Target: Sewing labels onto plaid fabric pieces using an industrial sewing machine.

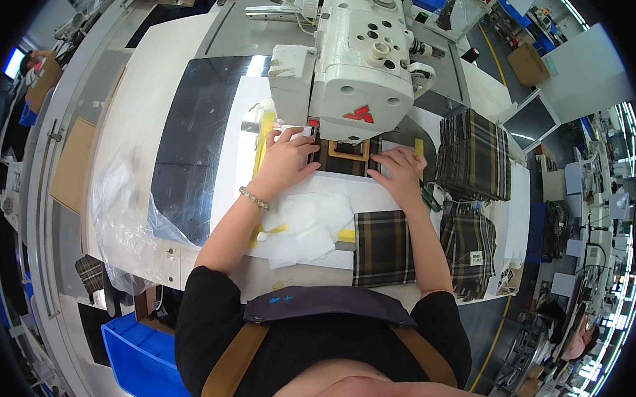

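A piece of dark plaid fabric [345, 167] lies flat under the head of a white sewing machine [363, 86]. An orange-tan rectangular frame [349, 156] rests on it beneath the machine head. My left hand [285, 161] lies at the fabric's left edge, fingers stretched out. At the right edge my right hand [401, 171] rests with its fingers apart, thumb and fingertips touching the cloth. Closer to me lie several thin white squares [310, 216], beside another plaid piece [384, 249] partly under my right forearm.
A tall stack of folded plaid pieces [475, 155] stands right of the machine, with a looser plaid pile [468, 249] nearer me. Crumpled clear plastic [126, 217] lies on the table's left side. A blue bin [144, 355] sits below the table edge at left.
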Demonstrator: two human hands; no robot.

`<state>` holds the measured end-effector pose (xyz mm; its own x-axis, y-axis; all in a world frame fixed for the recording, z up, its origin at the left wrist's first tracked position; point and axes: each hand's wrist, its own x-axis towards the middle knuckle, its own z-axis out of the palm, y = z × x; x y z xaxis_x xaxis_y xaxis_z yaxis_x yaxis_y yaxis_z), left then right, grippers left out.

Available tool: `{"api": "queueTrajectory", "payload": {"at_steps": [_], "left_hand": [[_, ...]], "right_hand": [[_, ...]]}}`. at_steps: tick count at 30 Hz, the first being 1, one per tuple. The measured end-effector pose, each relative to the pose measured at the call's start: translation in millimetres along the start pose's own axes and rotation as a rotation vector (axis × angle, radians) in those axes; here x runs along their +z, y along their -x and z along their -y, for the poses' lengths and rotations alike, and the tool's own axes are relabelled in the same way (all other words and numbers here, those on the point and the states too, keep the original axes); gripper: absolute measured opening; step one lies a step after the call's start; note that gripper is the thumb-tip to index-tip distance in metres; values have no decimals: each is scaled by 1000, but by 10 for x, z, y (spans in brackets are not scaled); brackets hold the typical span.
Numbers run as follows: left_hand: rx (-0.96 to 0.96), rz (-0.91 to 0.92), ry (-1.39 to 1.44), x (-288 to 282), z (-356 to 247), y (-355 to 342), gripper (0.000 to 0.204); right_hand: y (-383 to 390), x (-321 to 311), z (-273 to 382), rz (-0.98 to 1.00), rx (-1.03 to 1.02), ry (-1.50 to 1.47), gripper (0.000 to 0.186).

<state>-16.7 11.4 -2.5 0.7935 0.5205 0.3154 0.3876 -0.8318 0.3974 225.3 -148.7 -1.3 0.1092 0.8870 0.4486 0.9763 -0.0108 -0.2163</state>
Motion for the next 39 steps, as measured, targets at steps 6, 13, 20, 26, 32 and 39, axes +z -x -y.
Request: {"api": "queueTrajectory", "payload": {"at_steps": [6,13,20,26,32,39], "left_hand": [[-1,11,10,-11,-17,-21,32],[18,28,0,-5,-4,17,30],[122,-3,-11,14,36,21,25],[239,29,-20,36,69,25,24],[254,-1,-12,21,50,13,25],[231,13,-17,12,40,15,22]], "right_hand": [[11,0,-35,19,16,-18,32],[45,65,-50,42,18,-17,29],[102,44,-32,4,-34,53,23],[128,37,-61,12,-125,-1,18],[77,22,-36,1,-186,-132,15],[80,43,-51,13,-176,-172,13]]}}
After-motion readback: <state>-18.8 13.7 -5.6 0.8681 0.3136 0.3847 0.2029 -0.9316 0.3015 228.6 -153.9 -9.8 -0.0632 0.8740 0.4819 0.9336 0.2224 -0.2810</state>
